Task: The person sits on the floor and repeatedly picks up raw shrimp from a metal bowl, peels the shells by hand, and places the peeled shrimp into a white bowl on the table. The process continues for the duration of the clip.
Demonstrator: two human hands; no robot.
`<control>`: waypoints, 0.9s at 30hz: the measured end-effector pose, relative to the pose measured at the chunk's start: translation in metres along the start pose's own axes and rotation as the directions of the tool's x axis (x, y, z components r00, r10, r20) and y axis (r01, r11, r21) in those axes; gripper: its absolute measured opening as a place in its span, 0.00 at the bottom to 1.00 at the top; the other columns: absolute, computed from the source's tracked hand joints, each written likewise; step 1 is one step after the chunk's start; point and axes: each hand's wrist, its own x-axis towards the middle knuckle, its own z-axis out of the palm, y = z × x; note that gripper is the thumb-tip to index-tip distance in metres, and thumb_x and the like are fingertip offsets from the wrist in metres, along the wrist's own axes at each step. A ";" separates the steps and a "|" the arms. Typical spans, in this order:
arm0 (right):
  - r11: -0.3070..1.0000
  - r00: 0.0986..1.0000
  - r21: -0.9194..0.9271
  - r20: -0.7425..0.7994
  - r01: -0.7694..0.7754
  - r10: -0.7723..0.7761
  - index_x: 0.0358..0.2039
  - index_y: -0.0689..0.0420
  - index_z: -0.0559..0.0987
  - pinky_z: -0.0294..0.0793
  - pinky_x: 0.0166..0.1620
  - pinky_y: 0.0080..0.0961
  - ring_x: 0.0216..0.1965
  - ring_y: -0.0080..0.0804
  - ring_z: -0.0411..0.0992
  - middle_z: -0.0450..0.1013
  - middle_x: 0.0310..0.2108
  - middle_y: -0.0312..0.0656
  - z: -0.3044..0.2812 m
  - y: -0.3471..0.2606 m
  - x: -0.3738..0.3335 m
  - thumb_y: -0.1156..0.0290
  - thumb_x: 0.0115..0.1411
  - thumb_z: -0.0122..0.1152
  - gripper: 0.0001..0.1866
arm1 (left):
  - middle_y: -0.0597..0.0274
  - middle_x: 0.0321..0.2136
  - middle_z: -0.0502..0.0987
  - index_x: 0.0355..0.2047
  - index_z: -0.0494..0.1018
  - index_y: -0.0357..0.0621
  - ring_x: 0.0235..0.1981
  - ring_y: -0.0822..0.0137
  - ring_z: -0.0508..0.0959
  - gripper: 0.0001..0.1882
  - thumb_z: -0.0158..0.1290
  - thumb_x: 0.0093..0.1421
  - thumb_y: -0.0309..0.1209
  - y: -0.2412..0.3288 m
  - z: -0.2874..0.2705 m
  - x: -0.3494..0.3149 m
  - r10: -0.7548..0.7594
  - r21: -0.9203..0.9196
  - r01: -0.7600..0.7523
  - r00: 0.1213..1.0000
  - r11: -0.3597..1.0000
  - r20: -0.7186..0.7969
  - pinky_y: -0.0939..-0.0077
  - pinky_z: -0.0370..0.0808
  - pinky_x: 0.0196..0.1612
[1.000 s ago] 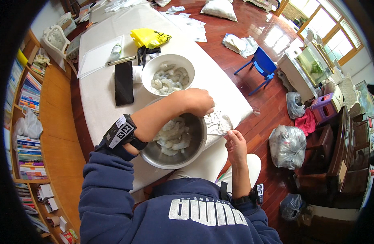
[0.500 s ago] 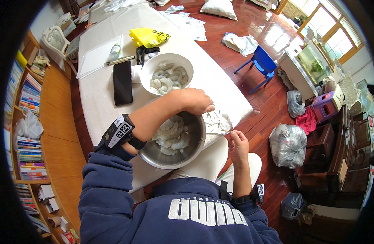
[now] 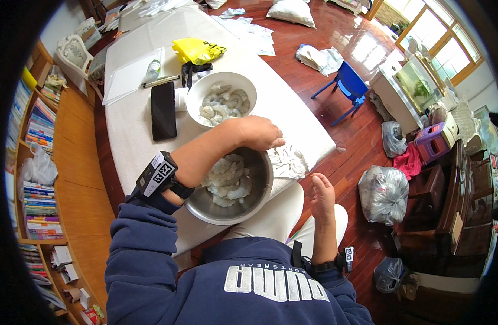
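Left hand: fingers curled narrow, tips at the tissue; whether they grip anything cannot be told. Right hand: thumb and forefinger pinched on a thin item, just beside the tissue. Steel bowl – nearer the body than the left fingers, partly under the forearm – contains shrimp. White bowl, beyond the left fingers, contains more shrimp. Phone: left of those fingers, well apart.

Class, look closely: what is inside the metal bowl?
The metal bowl holds a pile of pale shrimp. The left forearm hides some of its far side, and the pile covers the bottom beneath.
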 end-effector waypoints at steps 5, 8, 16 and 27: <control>0.982 0.998 -0.188 -0.066 -0.007 -0.006 0.39 0.60 0.79 0.56 0.22 0.13 0.20 0.13 0.61 0.70 0.24 0.28 0.013 0.018 0.003 0.72 0.64 0.65 0.07 | 0.43 0.37 0.80 0.41 0.77 0.40 0.43 0.43 0.79 0.23 0.41 0.72 0.46 -0.003 0.001 0.000 -0.001 -0.033 0.001 1.000 0.999 -0.012 0.51 0.73 0.50; 0.967 0.999 -0.255 -0.037 0.018 -0.028 0.37 0.59 0.79 0.58 0.23 0.10 0.21 0.11 0.64 0.75 0.27 0.30 0.011 0.017 0.001 0.70 0.64 0.65 0.06 | 0.42 0.37 0.80 0.41 0.77 0.40 0.43 0.43 0.79 0.23 0.41 0.72 0.46 -0.003 0.000 0.000 -0.001 -0.042 0.001 1.000 0.999 -0.007 0.52 0.73 0.50; 0.910 0.992 -0.407 -0.058 0.081 -0.114 0.36 0.59 0.80 0.59 0.23 0.11 0.21 0.11 0.63 0.72 0.23 0.28 0.003 0.007 -0.002 0.71 0.63 0.65 0.05 | 0.42 0.40 0.81 0.42 0.78 0.39 0.45 0.43 0.79 0.25 0.39 0.72 0.47 -0.002 -0.002 -0.001 -0.004 -0.056 0.004 1.000 0.998 0.009 0.51 0.73 0.52; 0.947 1.000 -0.320 -0.009 0.026 -0.030 0.36 0.59 0.80 0.58 0.23 0.11 0.19 0.12 0.63 0.72 0.24 0.29 -0.006 -0.015 -0.012 0.71 0.64 0.65 0.06 | 0.39 0.39 0.80 0.46 0.76 0.39 0.44 0.41 0.78 0.24 0.40 0.72 0.47 -0.003 -0.002 0.000 0.013 -0.084 -0.012 1.000 0.996 0.009 0.52 0.72 0.51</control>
